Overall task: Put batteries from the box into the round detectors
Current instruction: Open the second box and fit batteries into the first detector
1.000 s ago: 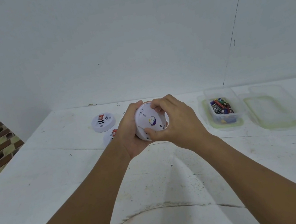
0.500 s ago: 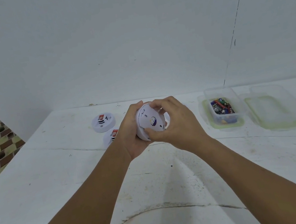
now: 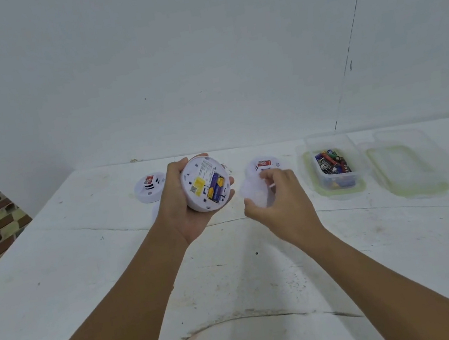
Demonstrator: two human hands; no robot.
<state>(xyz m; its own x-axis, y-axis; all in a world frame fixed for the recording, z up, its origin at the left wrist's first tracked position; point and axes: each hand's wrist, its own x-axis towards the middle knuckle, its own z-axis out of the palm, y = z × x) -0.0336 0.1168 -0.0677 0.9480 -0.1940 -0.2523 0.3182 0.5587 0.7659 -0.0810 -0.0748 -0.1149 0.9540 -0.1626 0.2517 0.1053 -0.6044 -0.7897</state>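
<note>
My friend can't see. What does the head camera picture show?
The left hand holds an opened round detector, batteries showing, while the right hand holds its blurry white cover. A clear battery box sits to the right.

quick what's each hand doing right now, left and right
Left hand: holding the opened detector, battery bay showing.
Right hand: holding the blurred white cover, apparently the detector's.
</note>
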